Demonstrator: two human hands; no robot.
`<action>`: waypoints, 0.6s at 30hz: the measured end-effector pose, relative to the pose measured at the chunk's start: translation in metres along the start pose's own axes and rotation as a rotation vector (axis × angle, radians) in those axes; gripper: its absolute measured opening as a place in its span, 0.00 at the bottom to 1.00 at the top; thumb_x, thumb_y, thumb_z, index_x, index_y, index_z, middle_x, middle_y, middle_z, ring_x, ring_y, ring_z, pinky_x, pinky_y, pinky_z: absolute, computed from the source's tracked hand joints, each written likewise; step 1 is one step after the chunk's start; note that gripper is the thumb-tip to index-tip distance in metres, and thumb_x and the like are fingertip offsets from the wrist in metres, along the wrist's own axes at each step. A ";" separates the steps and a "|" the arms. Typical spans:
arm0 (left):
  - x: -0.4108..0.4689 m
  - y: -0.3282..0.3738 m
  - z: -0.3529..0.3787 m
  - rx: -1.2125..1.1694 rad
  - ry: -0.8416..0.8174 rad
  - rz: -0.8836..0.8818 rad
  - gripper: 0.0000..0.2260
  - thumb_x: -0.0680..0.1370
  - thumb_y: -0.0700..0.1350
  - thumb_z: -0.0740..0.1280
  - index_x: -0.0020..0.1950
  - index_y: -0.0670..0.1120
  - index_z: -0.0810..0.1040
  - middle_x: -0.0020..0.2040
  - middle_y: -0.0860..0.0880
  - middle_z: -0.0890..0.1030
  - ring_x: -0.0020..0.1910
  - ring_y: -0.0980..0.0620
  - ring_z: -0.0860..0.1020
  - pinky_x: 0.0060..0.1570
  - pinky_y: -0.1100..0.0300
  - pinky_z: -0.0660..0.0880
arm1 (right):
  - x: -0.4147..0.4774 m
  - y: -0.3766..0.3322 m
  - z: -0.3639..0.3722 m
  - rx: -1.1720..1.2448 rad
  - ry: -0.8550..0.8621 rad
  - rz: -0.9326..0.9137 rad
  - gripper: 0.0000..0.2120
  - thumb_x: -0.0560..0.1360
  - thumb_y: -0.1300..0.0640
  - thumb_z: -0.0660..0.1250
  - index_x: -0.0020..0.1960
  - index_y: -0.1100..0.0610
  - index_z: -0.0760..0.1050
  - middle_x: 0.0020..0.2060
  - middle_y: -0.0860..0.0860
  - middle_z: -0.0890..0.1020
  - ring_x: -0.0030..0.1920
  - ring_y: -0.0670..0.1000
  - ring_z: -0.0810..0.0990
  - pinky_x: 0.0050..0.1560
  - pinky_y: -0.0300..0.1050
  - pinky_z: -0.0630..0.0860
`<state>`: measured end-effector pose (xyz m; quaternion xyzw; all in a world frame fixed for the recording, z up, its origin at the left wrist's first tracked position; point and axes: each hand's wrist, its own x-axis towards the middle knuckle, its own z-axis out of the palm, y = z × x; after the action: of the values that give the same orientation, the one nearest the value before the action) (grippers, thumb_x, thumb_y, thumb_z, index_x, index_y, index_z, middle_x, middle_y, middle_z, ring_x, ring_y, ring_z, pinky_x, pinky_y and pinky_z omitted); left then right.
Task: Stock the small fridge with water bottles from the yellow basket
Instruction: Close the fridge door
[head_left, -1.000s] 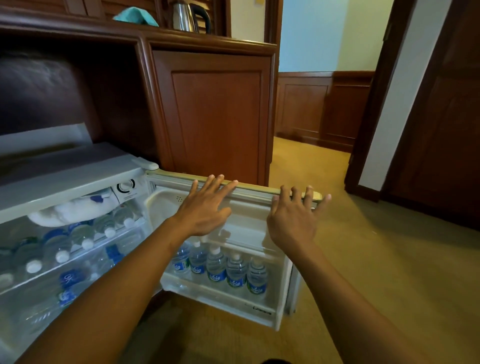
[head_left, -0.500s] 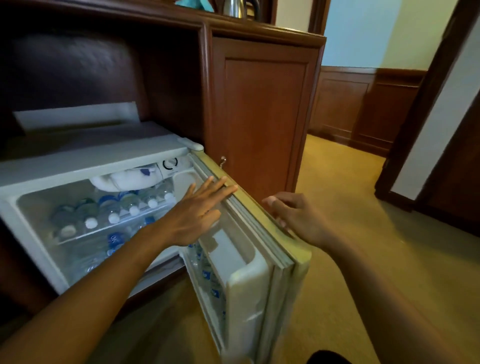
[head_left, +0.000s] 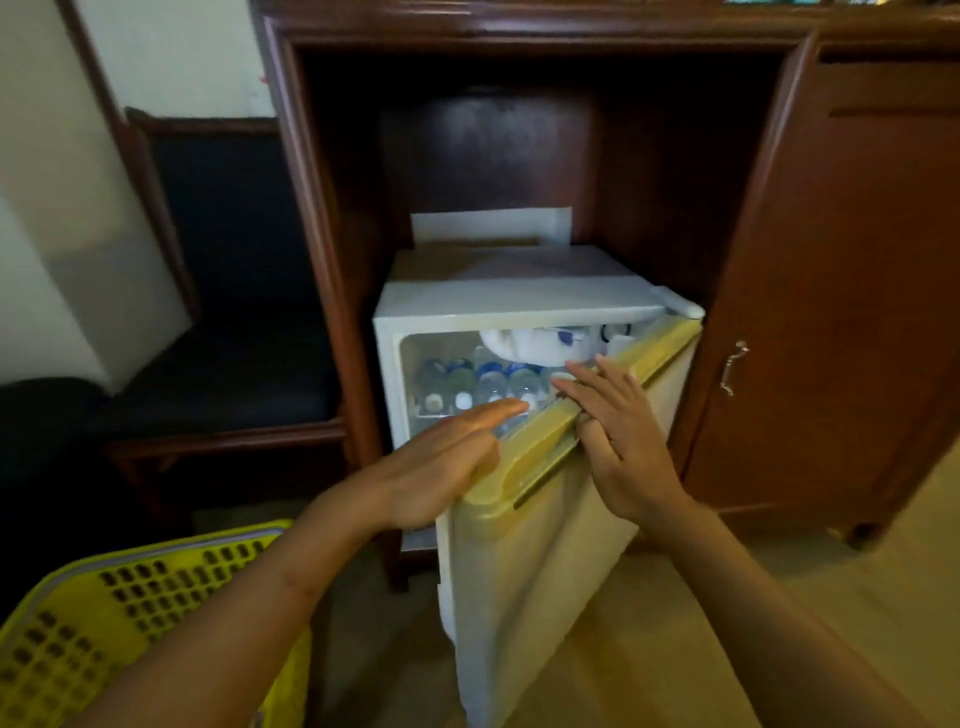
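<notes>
Now | left hand (head_left: 441, 467), right hand (head_left: 621, 447): fingers (head_left: 493, 410) straight, flanking fridge door (head_left: 530, 571) | water bottles (head_left: 462, 382) just beyond

Dim indoor light — motion blur, edges warped.

Hotel room, small fridge (head_left: 519, 299) in wooden cabinet (head_left: 841, 291)

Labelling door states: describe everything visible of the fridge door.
The fridge door looks cream, yellowed, with a yellower top edge holding a recessed grip groove. Hinged on the right under a white hinge cap, it stands partly open, free corner toward the camera. The left hand lies flat against its inner side near that corner; the right hand rests with straight fingers on its outer side at the top.
</notes>
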<state>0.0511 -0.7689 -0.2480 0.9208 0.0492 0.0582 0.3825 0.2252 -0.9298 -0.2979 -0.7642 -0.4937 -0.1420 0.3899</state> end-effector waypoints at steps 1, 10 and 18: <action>-0.001 -0.005 -0.004 0.053 0.016 -0.030 0.24 0.81 0.55 0.53 0.79 0.61 0.60 0.79 0.60 0.60 0.76 0.63 0.58 0.76 0.57 0.56 | 0.006 -0.001 0.009 -0.045 0.000 -0.009 0.26 0.79 0.51 0.47 0.73 0.52 0.71 0.74 0.49 0.69 0.78 0.46 0.54 0.79 0.54 0.47; 0.025 -0.035 -0.053 0.852 0.152 -0.209 0.36 0.80 0.64 0.58 0.81 0.50 0.50 0.80 0.47 0.58 0.77 0.47 0.59 0.75 0.47 0.55 | 0.086 -0.008 0.075 -0.409 -0.050 -0.066 0.29 0.79 0.48 0.44 0.77 0.54 0.63 0.79 0.52 0.59 0.80 0.53 0.47 0.78 0.60 0.44; 0.086 -0.094 -0.085 0.957 0.251 -0.258 0.52 0.72 0.65 0.70 0.81 0.46 0.40 0.81 0.44 0.39 0.80 0.42 0.37 0.75 0.47 0.37 | 0.138 0.003 0.100 -0.464 -0.195 -0.051 0.37 0.78 0.35 0.33 0.81 0.53 0.45 0.81 0.50 0.49 0.80 0.53 0.42 0.78 0.56 0.41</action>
<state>0.1195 -0.6317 -0.2492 0.9652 0.2291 0.0914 -0.0866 0.2758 -0.7679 -0.2817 -0.8306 -0.5024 -0.1871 0.1509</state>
